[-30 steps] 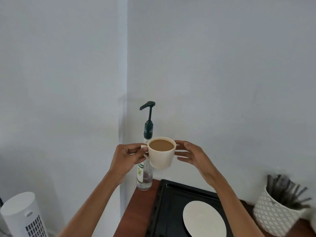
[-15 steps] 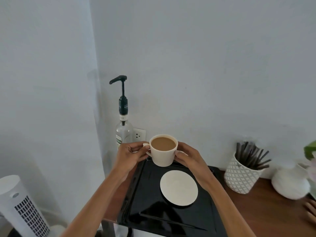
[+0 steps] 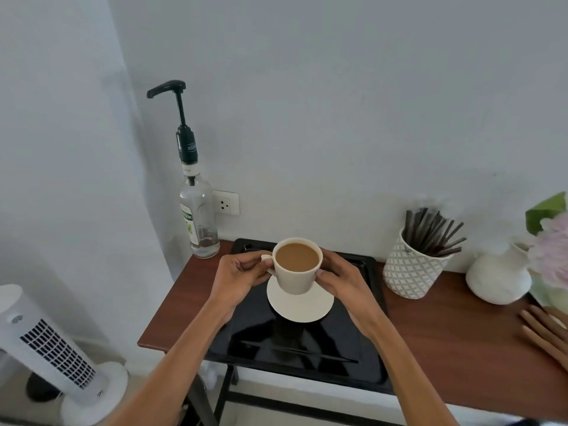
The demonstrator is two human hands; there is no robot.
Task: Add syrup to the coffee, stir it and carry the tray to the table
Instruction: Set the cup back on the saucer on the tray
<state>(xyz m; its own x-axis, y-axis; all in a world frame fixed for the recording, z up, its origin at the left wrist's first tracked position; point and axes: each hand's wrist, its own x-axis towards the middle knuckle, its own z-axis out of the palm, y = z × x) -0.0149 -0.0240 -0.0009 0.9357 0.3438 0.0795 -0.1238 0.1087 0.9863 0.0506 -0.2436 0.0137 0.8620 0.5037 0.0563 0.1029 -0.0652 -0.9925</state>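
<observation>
A cream cup of milky coffee (image 3: 296, 265) hangs just above a white saucer (image 3: 302, 304) on a glossy black tray (image 3: 307, 345). My left hand (image 3: 238, 276) pinches the cup's handle. My right hand (image 3: 341, 276) cradles the cup's other side. Whether the cup's base touches the saucer I cannot tell. A clear syrup bottle with a black pump (image 3: 196, 207) stands upright at the table's back left corner, apart from both hands. A dark stir stick (image 3: 299, 352) lies on the tray's near part.
The tray rests on a brown wooden table (image 3: 455, 339) against a white wall. A patterned white pot of dark stir sticks (image 3: 415, 265) and a white vase (image 3: 499, 276) with pink flowers stand right. Another person's hand (image 3: 547, 333) lies at the right edge. A white tower fan (image 3: 52, 352) stands on the floor, left.
Both hands have brought the cup down from beside the syrup pump to just over the saucer. The view has tilted down, showing more of the tray and table.
</observation>
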